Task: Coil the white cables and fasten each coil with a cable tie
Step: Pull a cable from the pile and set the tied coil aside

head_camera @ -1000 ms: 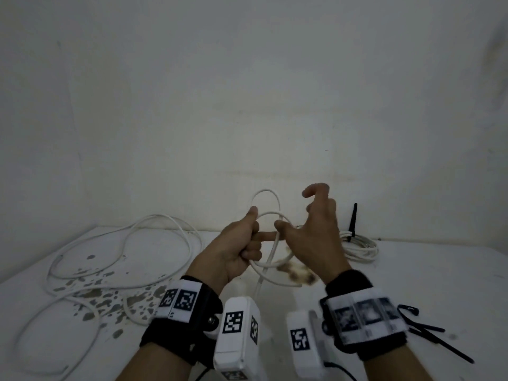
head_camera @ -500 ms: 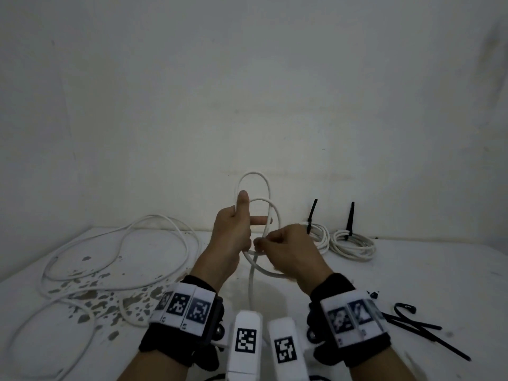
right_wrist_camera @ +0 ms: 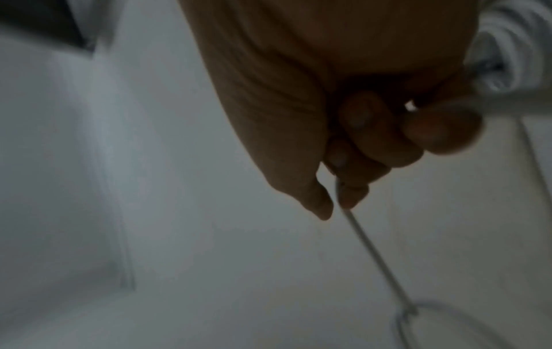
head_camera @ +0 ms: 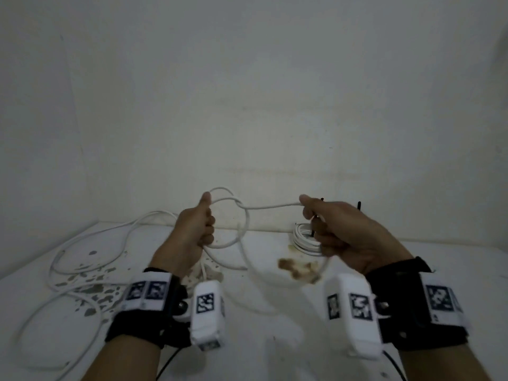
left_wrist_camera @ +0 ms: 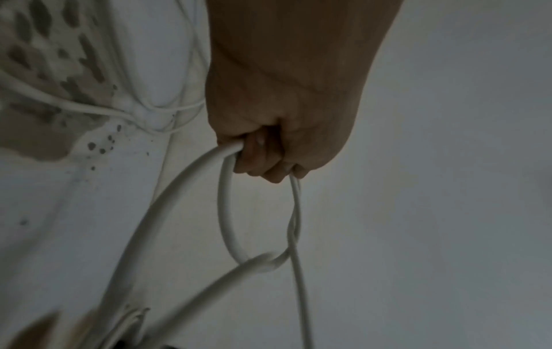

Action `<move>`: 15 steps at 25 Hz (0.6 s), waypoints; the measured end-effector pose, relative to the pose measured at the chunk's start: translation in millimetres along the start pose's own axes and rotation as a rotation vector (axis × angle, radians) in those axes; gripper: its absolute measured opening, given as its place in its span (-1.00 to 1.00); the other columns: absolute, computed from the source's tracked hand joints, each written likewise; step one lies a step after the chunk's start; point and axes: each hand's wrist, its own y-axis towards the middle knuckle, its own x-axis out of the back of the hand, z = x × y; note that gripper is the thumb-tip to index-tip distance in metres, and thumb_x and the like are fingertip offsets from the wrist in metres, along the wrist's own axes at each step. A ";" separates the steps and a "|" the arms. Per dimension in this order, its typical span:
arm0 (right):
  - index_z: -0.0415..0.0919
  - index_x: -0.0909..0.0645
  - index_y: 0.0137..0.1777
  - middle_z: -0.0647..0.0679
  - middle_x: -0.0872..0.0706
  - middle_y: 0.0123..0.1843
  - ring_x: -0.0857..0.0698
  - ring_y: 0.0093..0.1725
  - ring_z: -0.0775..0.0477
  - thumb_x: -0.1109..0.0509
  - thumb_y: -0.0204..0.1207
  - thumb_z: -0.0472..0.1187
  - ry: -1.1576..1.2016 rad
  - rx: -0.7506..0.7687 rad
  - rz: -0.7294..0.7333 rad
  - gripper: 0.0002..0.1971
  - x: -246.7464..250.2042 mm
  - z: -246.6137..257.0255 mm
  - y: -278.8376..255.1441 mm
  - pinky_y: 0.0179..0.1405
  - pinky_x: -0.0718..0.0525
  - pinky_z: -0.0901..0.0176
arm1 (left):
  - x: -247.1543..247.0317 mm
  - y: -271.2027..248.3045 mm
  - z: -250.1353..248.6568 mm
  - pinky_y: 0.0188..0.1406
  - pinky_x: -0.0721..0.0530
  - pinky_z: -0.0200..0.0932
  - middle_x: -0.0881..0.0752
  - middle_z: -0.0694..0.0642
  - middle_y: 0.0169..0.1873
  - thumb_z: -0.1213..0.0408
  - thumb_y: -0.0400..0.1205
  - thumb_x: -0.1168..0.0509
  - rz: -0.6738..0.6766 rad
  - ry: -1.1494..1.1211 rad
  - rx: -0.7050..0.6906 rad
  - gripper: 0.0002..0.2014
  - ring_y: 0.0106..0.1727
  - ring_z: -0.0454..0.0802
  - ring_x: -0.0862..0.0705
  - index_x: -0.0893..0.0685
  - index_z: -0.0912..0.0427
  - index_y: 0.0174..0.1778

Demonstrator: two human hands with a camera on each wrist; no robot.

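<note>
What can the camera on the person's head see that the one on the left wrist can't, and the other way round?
Only the head view shows the right hand pulling a strand of the white cable sideways, the finished coil with its black cable tie behind that hand, and the brown stain on the table.

Only the left wrist view shows the curled fingers from below, with the strands crossing under them.

Both show the left hand gripping the loops, plus loose cable lying on the speckled surface.
</note>
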 end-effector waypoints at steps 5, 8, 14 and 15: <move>-0.20 -0.53 -0.38 0.04 -0.20 -0.65 -0.12 -0.70 0.03 -0.52 0.52 -0.09 -0.096 0.105 -0.211 -0.67 4.8 1.1 1.1 -0.61 -0.09 0.29 | 38.8 12.3 -12.4 -0.85 -0.02 -0.31 -0.23 -0.08 -0.76 -0.01 0.77 -0.02 0.177 -0.447 0.285 -0.36 -0.81 -0.17 -0.04 -0.35 0.08 -0.71; -0.20 -0.52 -0.37 0.00 -0.17 -0.61 -0.08 -0.68 0.03 -0.50 0.54 -0.14 -0.011 0.090 -0.197 -0.69 3.6 1.1 3.3 -0.60 -0.07 0.29 | 37.7 19.8 -4.5 -0.86 -0.04 -0.34 -0.22 -0.08 -0.77 0.15 0.79 0.00 0.133 -0.474 0.282 -0.39 -0.86 -0.18 -0.13 -0.34 0.08 -0.69; -0.25 -0.65 0.01 -0.12 -0.56 -0.43 -0.31 -0.64 0.01 -0.31 0.64 -0.40 -0.097 0.191 -0.039 -0.89 31.7 10.9 -14.3 -0.65 -0.31 0.28 | 61.1 24.6 -3.0 -0.82 -0.10 -0.34 -0.22 -0.09 -0.79 0.21 0.78 0.11 -0.015 -0.658 0.207 -0.62 -0.85 -0.15 -0.16 -0.16 0.02 -0.41; -0.25 -0.64 -0.01 -0.15 -0.57 -0.39 -0.36 -0.60 -0.02 -0.28 0.65 -0.43 -0.069 0.213 0.021 -0.86 33.9 13.9 -18.4 -0.63 -0.40 0.22 | 63.0 24.6 -3.9 -0.81 -0.11 -0.33 -0.23 -0.09 -0.79 0.18 0.79 0.12 -0.027 -0.685 0.185 -0.61 -0.84 -0.15 -0.16 -0.17 0.02 -0.41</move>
